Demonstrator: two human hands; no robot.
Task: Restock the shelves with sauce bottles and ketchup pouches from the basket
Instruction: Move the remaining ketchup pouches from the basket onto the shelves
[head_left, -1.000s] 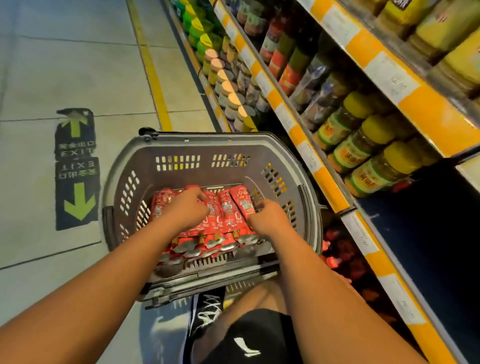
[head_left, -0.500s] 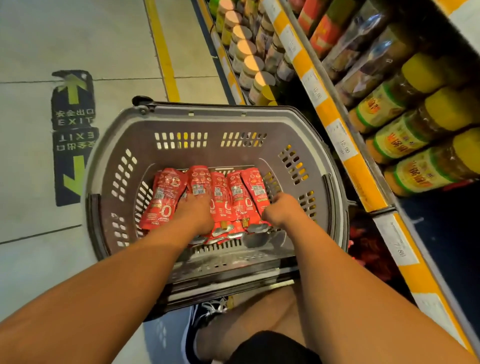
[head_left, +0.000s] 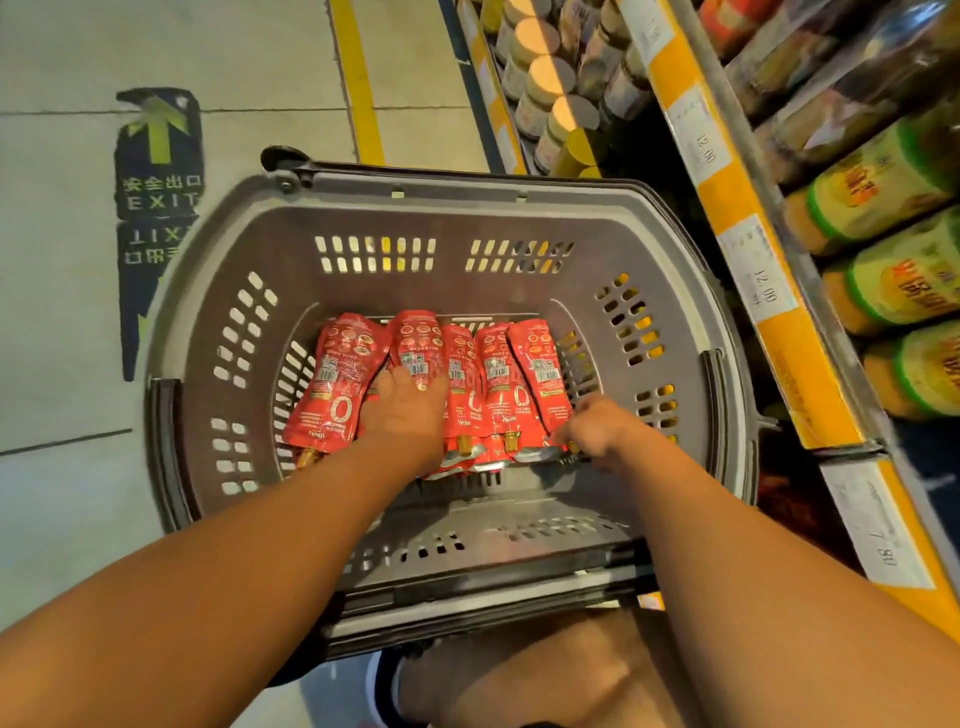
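Several red ketchup pouches (head_left: 337, 374) lie side by side on the bottom of a grey plastic basket (head_left: 467, 192), spouts pointing toward me. My left hand (head_left: 408, 415) rests palm down on the middle pouches with its fingers curled over them. My right hand (head_left: 597, 431) is curled at the spout ends of the rightmost pouches. No sauce bottles show in the basket.
A shelf unit with a yellow price strip (head_left: 727, 208) runs along the right, close to the basket's rim. Green-labelled jars (head_left: 883, 280) lie on it, beige-lidded jars (head_left: 545, 73) stand lower down. An exit sticker (head_left: 156, 182) and a yellow line (head_left: 358, 78) mark the floor. My knee (head_left: 545, 670) is below the basket.
My view has tilted down and closer to the basket. Both hands have sunk lower onto the pouches, the right one sliding to their spout ends.
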